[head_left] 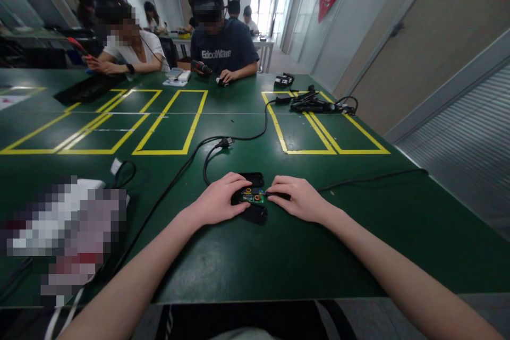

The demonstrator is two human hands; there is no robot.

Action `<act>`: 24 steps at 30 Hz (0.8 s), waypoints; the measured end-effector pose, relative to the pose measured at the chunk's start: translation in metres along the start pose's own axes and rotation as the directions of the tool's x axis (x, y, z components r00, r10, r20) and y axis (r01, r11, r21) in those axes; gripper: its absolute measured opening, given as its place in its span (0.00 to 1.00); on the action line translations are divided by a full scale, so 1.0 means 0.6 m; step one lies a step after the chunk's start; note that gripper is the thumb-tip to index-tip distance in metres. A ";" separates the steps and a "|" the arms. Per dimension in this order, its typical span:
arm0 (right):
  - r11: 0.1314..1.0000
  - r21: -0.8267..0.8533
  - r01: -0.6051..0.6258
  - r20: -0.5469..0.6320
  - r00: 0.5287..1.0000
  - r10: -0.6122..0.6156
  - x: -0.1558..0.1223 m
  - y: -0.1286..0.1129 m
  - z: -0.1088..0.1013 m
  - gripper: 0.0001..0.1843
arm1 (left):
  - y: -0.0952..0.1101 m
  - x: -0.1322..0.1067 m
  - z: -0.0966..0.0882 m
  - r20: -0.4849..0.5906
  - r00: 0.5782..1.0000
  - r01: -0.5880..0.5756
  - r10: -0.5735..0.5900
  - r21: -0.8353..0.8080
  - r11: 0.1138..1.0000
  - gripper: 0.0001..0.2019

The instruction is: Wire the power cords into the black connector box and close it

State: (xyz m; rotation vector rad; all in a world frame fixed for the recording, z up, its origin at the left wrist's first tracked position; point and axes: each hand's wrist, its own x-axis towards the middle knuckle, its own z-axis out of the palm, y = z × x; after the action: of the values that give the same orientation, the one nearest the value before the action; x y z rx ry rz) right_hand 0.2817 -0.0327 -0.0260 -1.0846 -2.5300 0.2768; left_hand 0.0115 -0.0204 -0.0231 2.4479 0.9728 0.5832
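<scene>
A small green circuit board (255, 197) with copper-coloured coils lies on the table in front of me. My left hand (221, 199) is closed around its left end, thumb and fingertips at its near and far edges. Black plastic casing pieces lie on both sides of the board: one half (253, 178) beyond it, another half (255, 214) on the near side. My right hand (297, 196) pinches a black cable (281, 195) at the board's right end. Whether the cable's tip touches the board is too small to tell.
On the green table (319, 244), a long black cord (171, 183) runs past a plug (225, 142). Bundled black cables (314, 102) lie at the back right, and pixelated items (75, 228) at the left. Two people sit across; one person (223, 48) holds a dark tool.
</scene>
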 end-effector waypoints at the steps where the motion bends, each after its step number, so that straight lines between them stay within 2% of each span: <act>1: 1.000 -0.012 -0.006 0.002 1.000 0.006 0.000 -0.001 0.000 0.12 | 0.001 0.001 0.000 -0.001 1.000 0.002 -0.002 0.012 1.000 0.21; 4: 0.999 -0.046 -0.014 0.012 1.000 0.015 0.002 -0.004 -0.001 0.13 | 0.003 0.000 -0.005 -0.008 1.000 -0.005 0.005 0.029 1.000 0.20; 8: 0.998 -0.043 -0.042 0.018 0.999 0.043 0.004 -0.006 0.000 0.12 | -0.005 -0.004 -0.023 -0.082 0.996 0.019 -0.015 0.041 0.999 0.14; 13: 0.998 -0.025 -0.061 -0.022 0.998 0.061 0.005 -0.002 0.008 0.09 | -0.015 -0.006 -0.039 0.007 0.995 0.102 -0.103 0.073 0.992 0.14; 18: 0.998 -0.020 -0.054 -0.051 0.997 0.053 0.005 0.002 0.012 0.08 | -0.003 -0.004 -0.033 0.062 0.987 0.144 -0.148 0.068 0.987 0.18; 20: 0.999 -0.020 -0.045 -0.055 0.998 0.044 0.006 0.002 0.011 0.09 | 0.006 -0.002 -0.026 0.045 0.983 0.172 -0.177 0.095 0.980 0.19; 24: 0.999 -0.024 -0.045 -0.070 0.997 0.043 0.006 0.001 0.012 0.09 | 0.023 0.003 -0.012 -0.020 0.966 0.256 -0.257 0.171 0.951 0.14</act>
State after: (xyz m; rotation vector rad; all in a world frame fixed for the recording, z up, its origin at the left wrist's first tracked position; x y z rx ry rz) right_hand 0.2770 -0.0297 -0.0319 -1.1408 -2.4573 0.2148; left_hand 0.0165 -0.0265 -0.0095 2.4111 1.3662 0.4213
